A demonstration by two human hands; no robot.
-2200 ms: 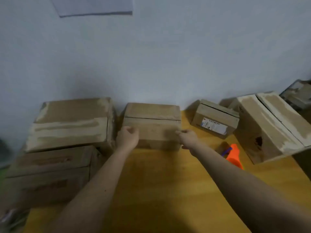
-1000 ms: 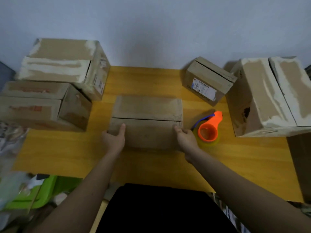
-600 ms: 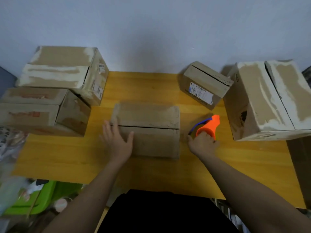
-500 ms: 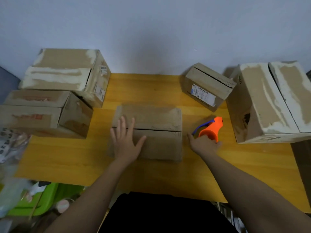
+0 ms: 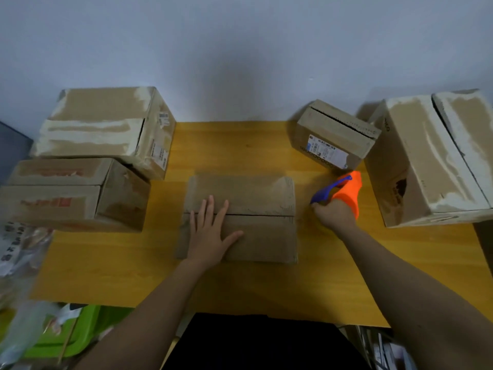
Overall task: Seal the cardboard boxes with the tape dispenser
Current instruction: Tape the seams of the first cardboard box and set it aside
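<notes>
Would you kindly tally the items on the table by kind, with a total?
Cardboard boxes: 5 — centre box, two at left, small labelled one, large one at right.
Tape dispensers: 1 — orange tape dispenser.
Total: 6.

Centre brown cardboard box: flat on yellow wooden table, flaps closed, seam untaped.
Orange tape dispenser with blue blade: just right of box, tilted, gripped.

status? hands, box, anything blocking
Left hand flat on centre box, seam untaped. Right hand grips orange tape dispenser, beside the box. Nothing between dispenser and seam.
</notes>
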